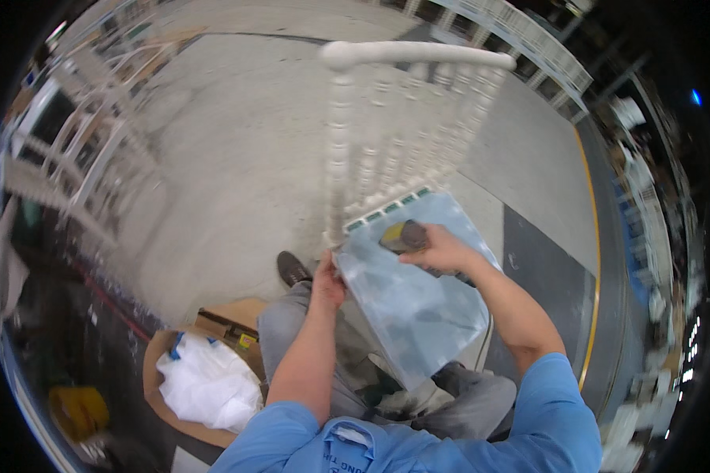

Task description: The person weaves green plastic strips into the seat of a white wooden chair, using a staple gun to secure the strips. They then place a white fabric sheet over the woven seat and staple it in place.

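A white chair with a turned-spindle back stands in front of me. Pale translucent plastic film covers its flat seat panel, and green patches line the far edge by the spindles. My left hand closes on the panel's left edge near the corner; its fingertips are partly hidden. Over the far part of the panel, my right hand grips a yellow and dark handheld tool, whose exact kind I cannot make out. The tool appears to rest against the film.
At my left knee is an open cardboard box with a white plastic bag inside. Unfinished white chairs stand at the far left. A yellow container sits lower left. Along the right, a yellow floor line runs beside stacked goods.
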`<state>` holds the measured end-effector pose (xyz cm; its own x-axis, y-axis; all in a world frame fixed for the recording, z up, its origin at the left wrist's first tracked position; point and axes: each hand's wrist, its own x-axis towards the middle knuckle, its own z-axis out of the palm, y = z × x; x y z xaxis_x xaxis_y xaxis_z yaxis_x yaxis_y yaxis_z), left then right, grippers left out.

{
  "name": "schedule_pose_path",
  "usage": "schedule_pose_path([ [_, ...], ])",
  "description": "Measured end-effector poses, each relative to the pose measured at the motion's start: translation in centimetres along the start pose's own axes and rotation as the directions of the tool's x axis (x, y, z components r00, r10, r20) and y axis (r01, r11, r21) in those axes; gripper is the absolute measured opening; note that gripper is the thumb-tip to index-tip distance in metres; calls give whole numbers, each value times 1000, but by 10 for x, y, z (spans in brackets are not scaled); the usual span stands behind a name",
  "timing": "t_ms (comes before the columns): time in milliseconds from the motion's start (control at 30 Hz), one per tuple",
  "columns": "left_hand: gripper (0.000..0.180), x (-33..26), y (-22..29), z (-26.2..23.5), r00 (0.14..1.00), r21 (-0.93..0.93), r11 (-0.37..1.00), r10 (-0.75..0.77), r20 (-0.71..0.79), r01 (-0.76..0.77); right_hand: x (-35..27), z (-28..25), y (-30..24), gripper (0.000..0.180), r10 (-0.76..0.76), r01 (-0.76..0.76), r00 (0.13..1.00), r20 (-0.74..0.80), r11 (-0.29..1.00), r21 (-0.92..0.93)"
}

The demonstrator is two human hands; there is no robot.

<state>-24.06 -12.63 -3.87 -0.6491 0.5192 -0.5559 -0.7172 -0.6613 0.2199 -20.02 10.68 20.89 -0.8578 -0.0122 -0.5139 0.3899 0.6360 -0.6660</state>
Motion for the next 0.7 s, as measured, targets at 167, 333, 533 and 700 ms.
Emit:
schedule_pose_path([
  [167,55,9,-37,30,980,174,975,163,-114,-142,-191,-77,67,54,116,-129,775,-621,991,25],
  [333,66,0,-49,44,991,336,942,-33,129,-12,-452,-90,94,44,466,-150,412,-783,882,446],
  [533,63,-51,-64,73,997,508,860,67,-24,-45,-716,60,99,49,808,277,-146,-571,588,760],
  [700,62,-63,-115,99,998,748,663,60,-11,-32,-773,198,160,46,904,408,-217,-370,428,806],
])
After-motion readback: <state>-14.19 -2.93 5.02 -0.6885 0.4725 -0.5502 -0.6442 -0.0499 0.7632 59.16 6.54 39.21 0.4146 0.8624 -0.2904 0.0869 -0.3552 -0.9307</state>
